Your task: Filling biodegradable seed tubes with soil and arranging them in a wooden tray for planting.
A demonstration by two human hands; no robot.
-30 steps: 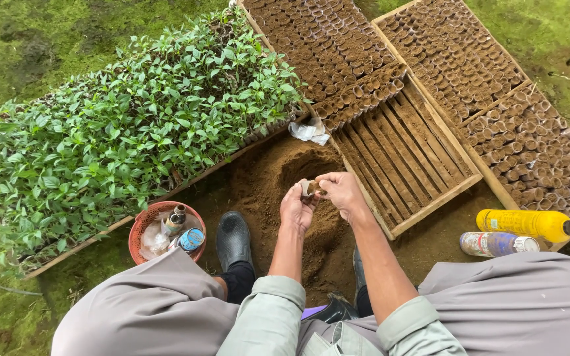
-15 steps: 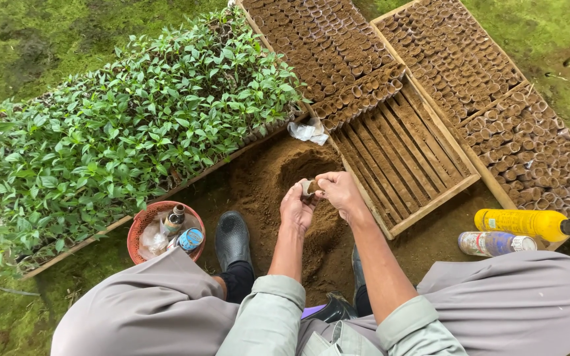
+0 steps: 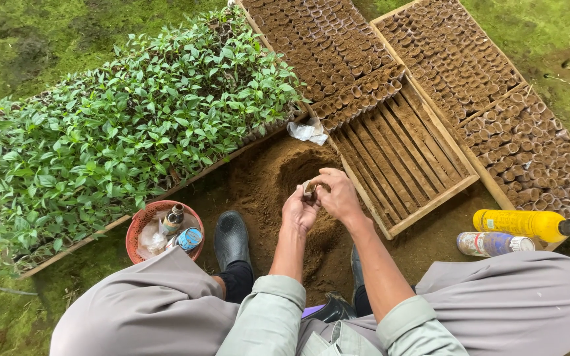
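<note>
At frame centre, left hand (image 3: pixel 298 212) and right hand (image 3: pixel 339 195) both pinch a small soil-filled paper pot (image 3: pixel 309 189), light, soft-walled, seemingly crushable, best held around its sides.

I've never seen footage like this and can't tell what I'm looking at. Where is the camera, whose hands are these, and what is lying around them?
The camera sits on a person's head and looks straight down, so you see their own arms, grey-trousered knees and a black boot. No machine is involved: only two bare hands. The left hand and right hand meet over a hollowed pile of brown soil and together hold a small soil-filled paper pot. To the left stands a wooden tray of leafy green seedlings. Ahead, a wooden tray is partly filled with rows of such pots, its near slats bare; another full tray lies to the right. Nearby are a red bowl with small containers, a yellow bottle, a clear bottle and a crumpled white scrap.
</note>
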